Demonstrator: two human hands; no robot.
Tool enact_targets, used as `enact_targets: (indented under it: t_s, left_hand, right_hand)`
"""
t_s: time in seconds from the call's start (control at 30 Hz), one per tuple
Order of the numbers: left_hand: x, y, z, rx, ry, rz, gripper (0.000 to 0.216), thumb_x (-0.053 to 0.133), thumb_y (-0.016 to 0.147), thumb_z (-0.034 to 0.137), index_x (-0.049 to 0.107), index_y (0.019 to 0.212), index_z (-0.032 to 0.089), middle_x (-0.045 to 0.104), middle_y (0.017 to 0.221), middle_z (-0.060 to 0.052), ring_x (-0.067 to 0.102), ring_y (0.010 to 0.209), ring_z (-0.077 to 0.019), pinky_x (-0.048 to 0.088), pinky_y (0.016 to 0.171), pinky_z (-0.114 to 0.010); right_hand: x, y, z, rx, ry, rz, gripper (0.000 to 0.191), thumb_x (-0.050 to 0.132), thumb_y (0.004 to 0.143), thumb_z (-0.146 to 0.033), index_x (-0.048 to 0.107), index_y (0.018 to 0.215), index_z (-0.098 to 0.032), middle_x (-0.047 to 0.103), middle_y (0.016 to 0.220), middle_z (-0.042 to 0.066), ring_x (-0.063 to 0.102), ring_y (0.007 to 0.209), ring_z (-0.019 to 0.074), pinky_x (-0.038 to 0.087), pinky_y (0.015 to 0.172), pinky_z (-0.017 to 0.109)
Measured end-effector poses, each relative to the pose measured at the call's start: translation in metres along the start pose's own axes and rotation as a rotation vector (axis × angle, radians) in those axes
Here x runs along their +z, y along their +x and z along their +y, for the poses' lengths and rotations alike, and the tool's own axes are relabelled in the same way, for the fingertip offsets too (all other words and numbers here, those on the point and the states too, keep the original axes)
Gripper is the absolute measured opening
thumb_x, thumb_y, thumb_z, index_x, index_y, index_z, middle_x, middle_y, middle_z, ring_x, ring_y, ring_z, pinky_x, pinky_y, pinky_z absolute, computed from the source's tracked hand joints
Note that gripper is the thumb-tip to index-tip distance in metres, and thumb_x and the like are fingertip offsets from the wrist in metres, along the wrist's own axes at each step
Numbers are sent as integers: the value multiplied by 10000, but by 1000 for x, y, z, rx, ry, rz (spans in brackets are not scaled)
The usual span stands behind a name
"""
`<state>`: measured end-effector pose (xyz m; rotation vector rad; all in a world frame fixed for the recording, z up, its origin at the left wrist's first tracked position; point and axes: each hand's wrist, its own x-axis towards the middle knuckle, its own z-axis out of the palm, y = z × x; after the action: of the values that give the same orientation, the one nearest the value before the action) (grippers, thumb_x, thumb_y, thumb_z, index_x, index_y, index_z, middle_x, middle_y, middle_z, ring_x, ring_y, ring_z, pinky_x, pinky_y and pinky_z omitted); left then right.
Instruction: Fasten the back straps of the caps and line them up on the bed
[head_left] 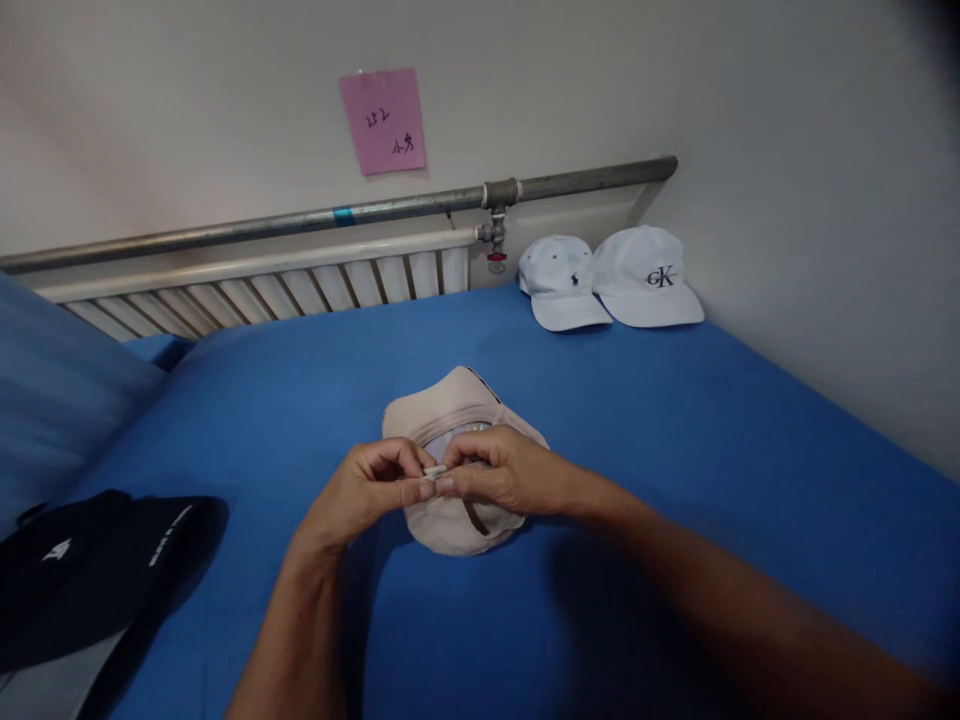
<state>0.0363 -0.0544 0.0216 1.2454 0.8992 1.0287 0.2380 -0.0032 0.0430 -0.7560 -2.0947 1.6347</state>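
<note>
While a dark navy fabric cap with a white emblem occupies the near left corner, cut off by the frame edge, the handling point lies farther in, near the middle of the blue-covered surface. The left hand and right hand meet there, thumbs nearly touching. The fingers of both are pinching a small pale strip, apparently part of the back strap of a beige fabric cap with a curved brim.

The strip lies directly between the two sets of fingertips, its long axis running roughly from hand to hand, the right end slightly higher in view. Neither hand is clearly nearer. Whether its end is fastened cannot be told; the fingers cover it. The beige cap rests on the surface, its inside exposed, brim pointing away and to the left.

At the far right, a white cap with a small dark rider emblem stands just beside a white cap with dark CK lettering, brims toward the viewer. Beyond the far edge are a white ribbed radiator and a grey metal pipe; above the pipe, a handwritten pink paper square is fixed to the wall.
</note>
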Motion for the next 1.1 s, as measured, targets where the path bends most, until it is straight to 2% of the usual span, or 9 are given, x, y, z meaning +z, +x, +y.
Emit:
enact_targets:
  t_s: [0.43,0.57,0.67,0.73,0.9,1.0,1.1]
  left_hand:
    - [0,2,0,-64,-22,-39,159,775,680,149,621,642,143,665,821,-8,585,741,-104,439,668,-220]
    - [1,3,-3,-60,-8,8,158,771,695,185,624,653,146,654,799,-10,566,735,-106,426,685,-233]
    - [-2,4,-5,-49,9,40,134,736,743,242,636,716,156,643,816,-15,549,746,-115,409,693,-241]
    - [-4,4,-5,-40,38,55,115,683,795,282,648,828,178,629,834,-12,530,747,-118,391,684,-240]
    - [-4,3,2,-76,279,37,226,540,867,274,614,1076,230,621,925,-23,530,838,-160,395,737,-273]
    - [-2,1,10,-69,543,-38,250,559,803,205,625,1044,215,613,925,-23,522,823,-173,395,721,-283]
    - [0,0,18,-11,733,-23,166,599,760,213,629,920,182,596,861,-20,511,793,-176,393,720,-290]
  right_hand:
    - [8,-4,5,-2,32,83,254,630,798,-365,529,672,-169,445,567,-53,401,545,82,308,512,210]
    - [7,-2,7,-9,48,107,234,626,801,-339,541,667,-166,452,576,-52,406,554,81,313,525,212]
    - [4,0,14,9,124,117,225,631,799,-342,561,679,-164,457,563,-57,387,517,69,302,498,206]
    - [1,1,19,49,195,100,228,638,791,-359,567,688,-168,441,522,-67,359,467,62,275,453,200]
    - [-7,0,27,112,342,49,233,660,765,-374,562,697,-174,409,456,-85,320,408,56,230,393,190]
    - [-11,-2,27,84,345,39,245,686,744,-370,571,691,-161,429,463,-81,332,414,49,240,394,181]
    - [-13,-4,29,76,385,42,246,691,741,-359,567,692,-153,423,452,-85,325,399,41,230,383,176]
